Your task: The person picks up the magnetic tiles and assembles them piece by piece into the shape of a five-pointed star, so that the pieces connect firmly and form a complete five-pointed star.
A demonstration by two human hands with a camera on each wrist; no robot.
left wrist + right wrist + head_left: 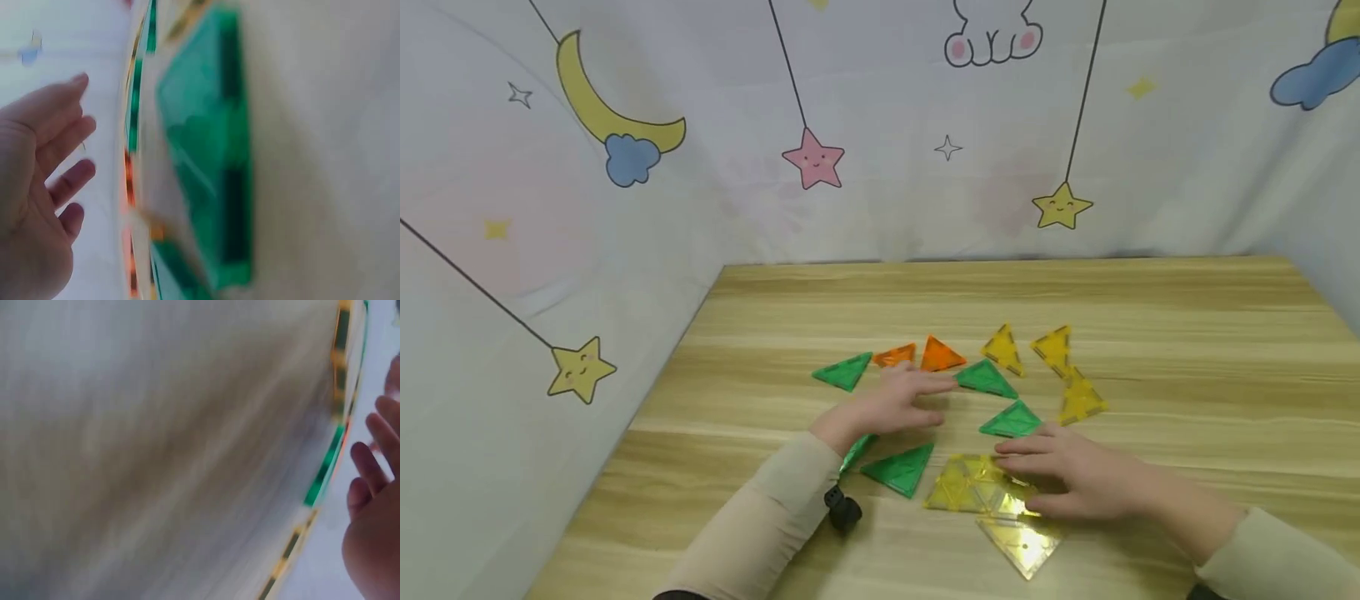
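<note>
My left hand (895,402) hovers over the middle of the table with its fingers loosely extended and nothing in them. Just beyond it lie two orange triangular magnetic tiles, one partly behind the fingers; the other (942,355) shows whole. Near its wrist are a green triangular tile (902,469) and another partly hidden by the sleeve. My right hand (1078,477) is over a flat group of joined yellow tiles (958,485), covering its right end; whether it touches them I cannot tell. A larger yellow triangle (1021,542) points toward me below that group. The right wrist view shows no tile held.
More green triangles (988,379) lie between and beyond the hands, with several yellow triangles (1000,350) toward the back right. A small black object (844,510) shows beside the left sleeve. Printed cloth (887,217) encloses the wooden table (1210,350) at the back and sides.
</note>
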